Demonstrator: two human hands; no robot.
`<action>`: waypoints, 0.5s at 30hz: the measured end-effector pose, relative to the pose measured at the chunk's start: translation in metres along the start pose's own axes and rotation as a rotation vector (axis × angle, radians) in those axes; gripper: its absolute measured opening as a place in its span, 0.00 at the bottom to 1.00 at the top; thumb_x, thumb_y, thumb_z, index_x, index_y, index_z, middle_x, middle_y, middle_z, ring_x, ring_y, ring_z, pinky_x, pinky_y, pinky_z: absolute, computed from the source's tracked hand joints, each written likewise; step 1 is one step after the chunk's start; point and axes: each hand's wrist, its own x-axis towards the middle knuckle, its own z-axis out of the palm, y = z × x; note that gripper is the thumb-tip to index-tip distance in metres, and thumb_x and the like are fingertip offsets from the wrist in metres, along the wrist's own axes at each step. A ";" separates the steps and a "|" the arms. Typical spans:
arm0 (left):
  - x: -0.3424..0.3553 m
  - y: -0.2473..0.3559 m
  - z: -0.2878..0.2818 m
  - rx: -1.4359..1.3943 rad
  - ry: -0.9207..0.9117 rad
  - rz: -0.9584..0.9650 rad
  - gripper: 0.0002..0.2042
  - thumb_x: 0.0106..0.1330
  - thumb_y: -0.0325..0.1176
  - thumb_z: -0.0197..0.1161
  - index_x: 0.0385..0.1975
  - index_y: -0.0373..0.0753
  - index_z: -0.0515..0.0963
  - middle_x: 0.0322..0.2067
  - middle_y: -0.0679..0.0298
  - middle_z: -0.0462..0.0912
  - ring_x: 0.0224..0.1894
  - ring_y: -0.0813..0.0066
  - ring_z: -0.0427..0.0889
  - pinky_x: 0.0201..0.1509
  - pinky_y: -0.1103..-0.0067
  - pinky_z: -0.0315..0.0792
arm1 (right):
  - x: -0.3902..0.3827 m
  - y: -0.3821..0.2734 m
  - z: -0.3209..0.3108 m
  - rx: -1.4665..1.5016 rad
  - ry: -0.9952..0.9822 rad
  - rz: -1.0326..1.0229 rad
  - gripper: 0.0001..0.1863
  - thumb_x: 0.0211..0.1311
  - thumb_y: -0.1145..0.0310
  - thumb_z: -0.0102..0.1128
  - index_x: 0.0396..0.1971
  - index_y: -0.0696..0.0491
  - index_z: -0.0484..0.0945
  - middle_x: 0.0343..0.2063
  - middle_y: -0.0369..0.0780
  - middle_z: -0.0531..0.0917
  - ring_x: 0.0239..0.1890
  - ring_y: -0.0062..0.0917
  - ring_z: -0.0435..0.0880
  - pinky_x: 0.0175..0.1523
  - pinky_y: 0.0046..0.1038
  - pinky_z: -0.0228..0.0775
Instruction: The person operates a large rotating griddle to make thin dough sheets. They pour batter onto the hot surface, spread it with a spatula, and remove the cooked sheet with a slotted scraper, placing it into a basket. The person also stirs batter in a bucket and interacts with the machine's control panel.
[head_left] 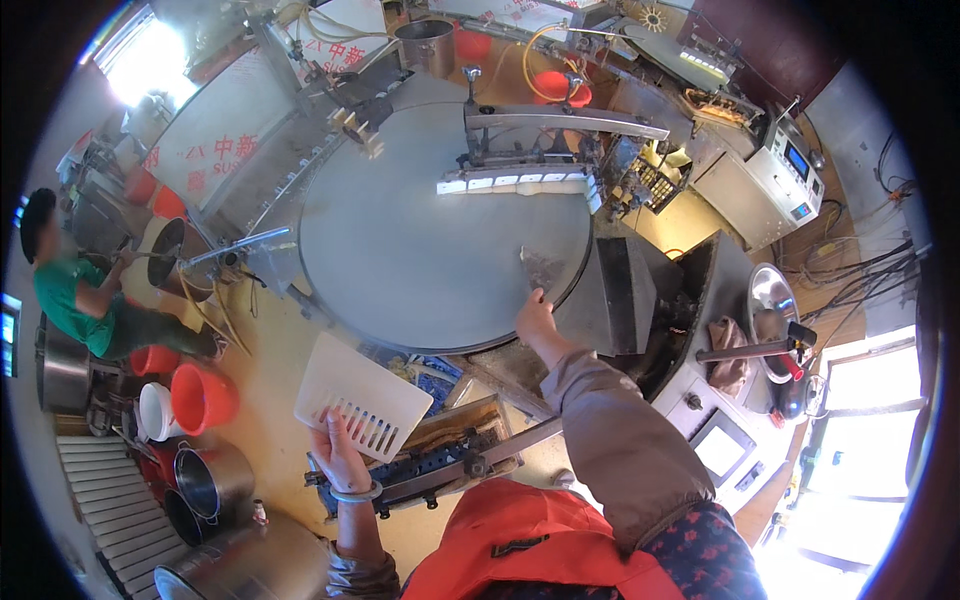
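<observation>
Yellow floor (262, 345) underlies a grey disc (410, 240); left fingers (335, 424) clasp a slotted board (355, 385), right fingers (538, 299) a scraper (542, 269).

The right hand (538, 322) is holding a scraper (541, 268) over the large, round, gray griddle (420, 250), while the left hand (340, 458) is gripping a white slotted board (352, 380). A green-shirted person (75, 305) at left is working near a red bucket (205, 397).

Own hands (340, 462) (537, 320) x2, scraper (541, 268) x1, slotted brd (352, 385) x1, rnd plates (420, 270) x2, co-wkr (75, 300) x1
</observation>
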 end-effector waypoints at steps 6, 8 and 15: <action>0.010 0.005 0.012 -0.088 0.046 -0.088 0.15 0.66 0.40 0.57 0.48 0.39 0.71 0.40 0.67 0.77 0.38 0.79 0.76 0.41 0.81 0.71 | -0.088 -0.039 -0.076 -0.003 -0.162 -0.169 0.17 0.56 0.70 0.55 0.44 0.62 0.77 0.46 0.57 0.74 0.47 0.45 0.72 0.40 0.35 0.71; 0.012 0.013 0.020 -0.125 0.013 -0.106 0.14 0.66 0.40 0.58 0.46 0.40 0.72 0.38 0.68 0.77 0.37 0.80 0.75 0.40 0.82 0.71 | -0.119 -0.044 -0.113 0.502 -0.210 0.040 0.17 0.56 0.72 0.55 0.45 0.62 0.75 0.44 0.54 0.75 0.40 0.36 0.75 0.37 0.30 0.70; 0.019 0.039 0.069 -0.435 -0.314 -0.222 0.13 0.65 0.33 0.57 0.47 0.36 0.73 0.40 0.62 0.79 0.38 0.75 0.79 0.43 0.77 0.75 | -0.188 0.015 -0.158 2.477 -0.526 -0.126 0.19 0.67 0.57 0.49 0.48 0.56 0.72 0.33 0.37 0.78 0.27 0.18 0.70 0.27 0.19 0.61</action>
